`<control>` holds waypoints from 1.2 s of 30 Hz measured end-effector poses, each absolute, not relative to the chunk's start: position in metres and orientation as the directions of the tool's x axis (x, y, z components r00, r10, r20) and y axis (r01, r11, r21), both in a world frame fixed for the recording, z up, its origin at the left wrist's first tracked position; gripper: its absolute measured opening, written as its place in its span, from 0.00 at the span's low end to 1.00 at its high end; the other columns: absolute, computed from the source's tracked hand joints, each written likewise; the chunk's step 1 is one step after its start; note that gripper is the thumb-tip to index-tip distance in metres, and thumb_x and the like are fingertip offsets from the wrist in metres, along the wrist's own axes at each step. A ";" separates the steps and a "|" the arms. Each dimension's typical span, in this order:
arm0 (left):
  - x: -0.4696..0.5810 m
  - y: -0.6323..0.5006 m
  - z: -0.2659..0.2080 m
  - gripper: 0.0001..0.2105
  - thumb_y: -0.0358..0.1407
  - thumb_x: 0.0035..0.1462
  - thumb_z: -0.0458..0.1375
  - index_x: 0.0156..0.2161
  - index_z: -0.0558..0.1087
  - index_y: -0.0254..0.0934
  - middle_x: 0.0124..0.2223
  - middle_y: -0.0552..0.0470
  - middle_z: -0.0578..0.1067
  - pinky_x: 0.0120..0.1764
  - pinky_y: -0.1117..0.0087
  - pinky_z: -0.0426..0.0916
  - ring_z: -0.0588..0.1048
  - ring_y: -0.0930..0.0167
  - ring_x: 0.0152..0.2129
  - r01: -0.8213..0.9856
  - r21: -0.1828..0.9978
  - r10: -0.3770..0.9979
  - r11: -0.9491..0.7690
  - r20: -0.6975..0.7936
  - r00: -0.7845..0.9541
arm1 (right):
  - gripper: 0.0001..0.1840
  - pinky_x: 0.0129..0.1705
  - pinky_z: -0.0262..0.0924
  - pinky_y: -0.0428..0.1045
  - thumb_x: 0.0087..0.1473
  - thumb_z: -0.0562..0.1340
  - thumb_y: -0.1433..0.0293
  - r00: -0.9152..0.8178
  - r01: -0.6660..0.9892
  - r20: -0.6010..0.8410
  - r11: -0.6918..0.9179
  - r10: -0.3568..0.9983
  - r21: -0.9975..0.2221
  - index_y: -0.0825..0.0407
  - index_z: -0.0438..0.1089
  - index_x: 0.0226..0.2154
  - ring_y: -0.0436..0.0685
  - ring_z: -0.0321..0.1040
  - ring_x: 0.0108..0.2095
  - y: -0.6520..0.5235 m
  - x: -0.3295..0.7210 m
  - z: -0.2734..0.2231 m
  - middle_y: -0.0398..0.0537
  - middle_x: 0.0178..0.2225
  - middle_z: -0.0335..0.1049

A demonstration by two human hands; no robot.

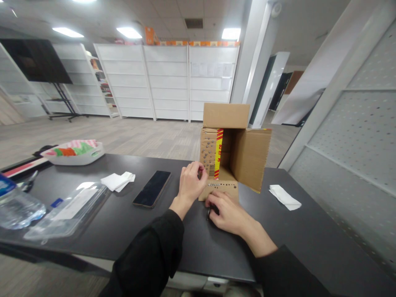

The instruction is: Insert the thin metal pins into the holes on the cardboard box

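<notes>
Open brown cardboard box (238, 152) stands on the matte dark-grey tabletop (216, 258), mouth toward the wearer, flaps spread. The left side panel (208, 144) carries scattered small grey round spots and a yellow-and-red printed tape strip (218, 154) along its inner edge. The lower cardboard flap (227, 187) shows a row of small dark and silvery dots.

Left hand (192, 179): at the near lower corner of the left side panel, fingers curled, thumb close to index; whether anything is pinched, cannot tell. Right hand (230, 212): over the lower cardboard flap, fingers bent around a small black object (213, 210), mostly hidden; firmness of grip cannot be told.

Left of the hands: black rectangular phone (152, 189), lying flat; then crumpled white tissue (117, 180), just beside a clear flat plastic case (74, 206). Farther left, clear plastic bottle (20, 208). Behind these, white oval basket (83, 159) holding multicoloured cloth (74, 149). Right of the box: folded white tissue (285, 197).
</notes>
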State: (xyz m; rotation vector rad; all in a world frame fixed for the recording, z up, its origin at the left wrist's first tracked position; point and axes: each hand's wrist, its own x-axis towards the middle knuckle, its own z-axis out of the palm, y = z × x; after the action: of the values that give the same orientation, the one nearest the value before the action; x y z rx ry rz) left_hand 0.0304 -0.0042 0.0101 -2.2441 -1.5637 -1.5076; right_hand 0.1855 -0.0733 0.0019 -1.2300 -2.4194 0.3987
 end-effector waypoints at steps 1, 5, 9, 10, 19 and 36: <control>0.030 -0.004 0.010 0.03 0.29 0.57 0.54 0.33 0.66 0.39 0.32 0.54 0.75 0.39 0.66 0.60 0.73 0.71 0.30 0.731 0.468 0.710 -0.497 0.704 0.032 | 0.13 0.46 0.55 0.52 0.47 0.56 0.81 -0.543 0.701 0.214 0.578 0.812 -0.418 0.51 0.68 0.34 0.57 0.66 0.40 -0.074 0.185 0.003 0.47 0.36 0.68; 0.030 -0.005 0.009 0.03 0.29 0.57 0.55 0.32 0.66 0.39 0.32 0.54 0.75 0.39 0.66 0.60 0.72 0.71 0.29 0.734 0.465 0.708 -0.495 0.705 0.032 | 0.14 0.47 0.54 0.52 0.46 0.56 0.82 -0.580 0.682 0.199 0.605 0.790 -0.411 0.51 0.68 0.35 0.57 0.64 0.42 -0.076 0.181 0.005 0.47 0.38 0.66; 0.030 -0.003 0.008 0.03 0.29 0.57 0.54 0.33 0.66 0.39 0.32 0.55 0.75 0.39 0.66 0.59 0.72 0.71 0.29 0.732 0.465 0.708 -0.498 0.706 0.034 | 0.13 0.46 0.52 0.52 0.47 0.55 0.81 -0.624 0.667 0.167 0.631 0.764 -0.396 0.51 0.67 0.34 0.56 0.62 0.42 -0.077 0.179 0.006 0.47 0.38 0.65; 0.030 -0.003 0.008 0.03 0.29 0.57 0.54 0.33 0.66 0.39 0.32 0.55 0.75 0.39 0.66 0.59 0.72 0.71 0.29 0.731 0.464 0.705 -0.500 0.708 0.033 | 0.13 0.45 0.51 0.52 0.47 0.55 0.81 -0.630 0.664 0.166 0.637 0.759 -0.392 0.51 0.67 0.34 0.56 0.61 0.42 -0.077 0.178 0.006 0.47 0.38 0.64; 0.031 -0.003 0.008 0.03 0.29 0.56 0.55 0.32 0.67 0.38 0.32 0.54 0.75 0.38 0.67 0.59 0.72 0.72 0.28 0.729 0.466 0.701 -0.501 0.712 0.027 | 0.11 0.43 0.51 0.53 0.48 0.53 0.82 -0.653 0.655 0.181 0.668 0.735 -0.352 0.51 0.62 0.31 0.55 0.57 0.39 -0.077 0.174 0.003 0.45 0.36 0.61; 0.030 -0.003 0.008 0.03 0.30 0.58 0.54 0.33 0.66 0.39 0.32 0.54 0.75 0.39 0.66 0.59 0.72 0.71 0.29 0.725 0.466 0.701 -0.508 0.713 0.032 | 0.06 0.40 0.57 0.51 0.54 0.54 0.76 -0.429 0.605 0.467 0.630 0.773 -0.487 0.49 0.58 0.32 0.56 0.60 0.36 -0.065 0.187 0.001 0.46 0.34 0.62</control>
State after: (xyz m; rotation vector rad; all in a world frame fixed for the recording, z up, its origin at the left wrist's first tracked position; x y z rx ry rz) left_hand 0.0301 -0.0026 0.0080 -2.2394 -1.5464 -1.5200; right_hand 0.1865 -0.0645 0.0009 -1.0722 -2.1766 0.3213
